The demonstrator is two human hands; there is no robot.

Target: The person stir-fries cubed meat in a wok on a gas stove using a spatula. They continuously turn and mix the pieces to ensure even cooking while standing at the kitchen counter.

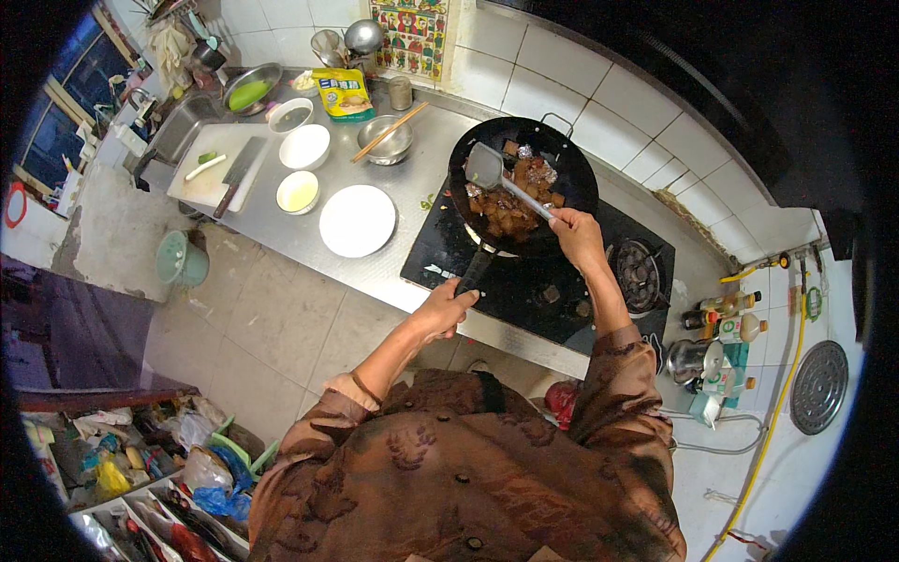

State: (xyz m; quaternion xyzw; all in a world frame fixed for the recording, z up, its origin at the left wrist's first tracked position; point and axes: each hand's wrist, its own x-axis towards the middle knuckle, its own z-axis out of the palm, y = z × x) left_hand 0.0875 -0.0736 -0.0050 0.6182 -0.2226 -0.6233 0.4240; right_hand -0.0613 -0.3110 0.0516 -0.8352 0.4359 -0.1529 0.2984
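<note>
A black wok stands over the left side of a black gas stove. My left hand grips the wok's handle near the stove's front edge. In my right hand is a metal wok spatula, held by its shaft. The spatula's broad blade is inside the wok, above browned chunks of food in sauce. An empty-looking white plate lies on the steel counter, left of the stove. Wooden chopsticks rest across a small metal bowl.
Left on the counter are white bowls, a yellow seasoning bag, and a cleaver on a white cutting board. A second burner lies right of the wok. Bottles and a metal pot stand farther right.
</note>
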